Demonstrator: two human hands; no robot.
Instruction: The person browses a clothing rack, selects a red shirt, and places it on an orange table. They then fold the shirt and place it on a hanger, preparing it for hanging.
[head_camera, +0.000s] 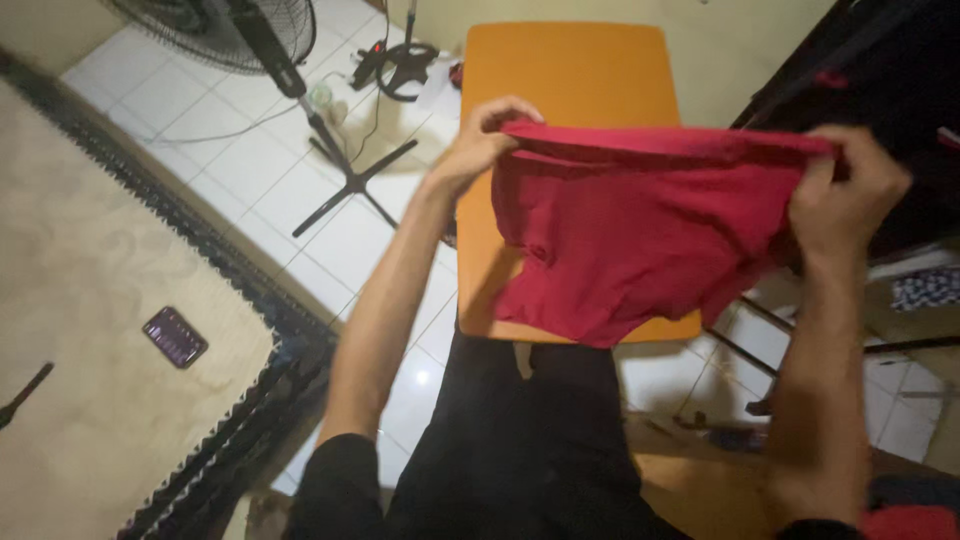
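Head cam: orange table (560, 70) on white tile floor (230, 170), cream rug (90, 300) w/ a phone (175, 337) on it, fan stand (345, 180) off to the L. Red cloth (630, 240) is stretched above the table, long axis L–R, top edge taut btwn both grips, rest hanging down. Left hand (480, 140) & right hand (850, 195) are raised, arms bent, each pinching a top corner tight.

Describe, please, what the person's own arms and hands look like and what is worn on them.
Both arms are bare from the upper arm down, with short black sleeves showing near the shoulders. The left hand and right hand are bare too: no gloves, and no watch, ring or bracelet can be seen.
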